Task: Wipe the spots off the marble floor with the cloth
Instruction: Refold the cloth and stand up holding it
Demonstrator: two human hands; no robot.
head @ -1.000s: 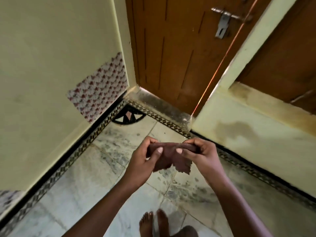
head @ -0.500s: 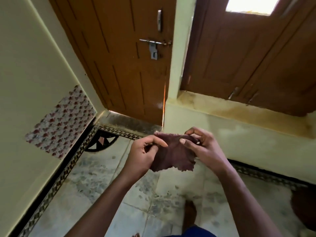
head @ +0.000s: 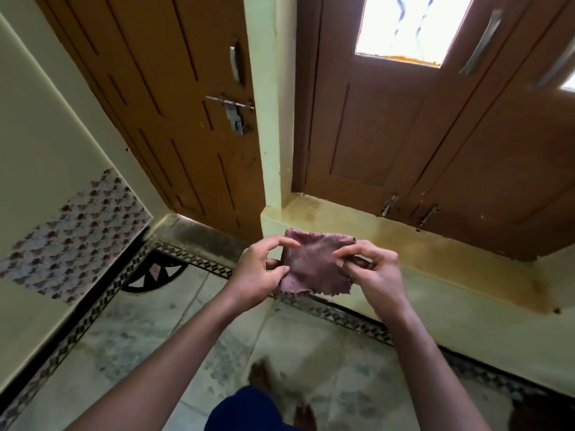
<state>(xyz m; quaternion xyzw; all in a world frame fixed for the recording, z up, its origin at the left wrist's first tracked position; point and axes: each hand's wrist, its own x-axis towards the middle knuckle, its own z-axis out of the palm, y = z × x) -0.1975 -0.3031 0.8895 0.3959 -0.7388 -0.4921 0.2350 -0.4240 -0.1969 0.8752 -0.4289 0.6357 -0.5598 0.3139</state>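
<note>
A small maroon cloth (head: 314,264) with frayed edges is spread between both hands, held up in the air above the floor. My left hand (head: 259,273) pinches its left edge with thumb and fingers. My right hand (head: 373,269) pinches the right edge the same way. Below lies the pale marble floor (head: 140,343), mottled with grey-green patches and dark spots.
A brown wooden door (head: 174,119) with a metal latch stands ahead left, a second brown door (head: 435,150) with a glass pane to the right above a yellow ledge (head: 435,253). A patterned black border (head: 102,300) runs along the cream walls. My bare feet and a blue-clad knee show at the bottom.
The cloth has been opened out from a bunched fold into a flat square between my hands. The view has swung up and to the right, bringing the second door into sight.
</note>
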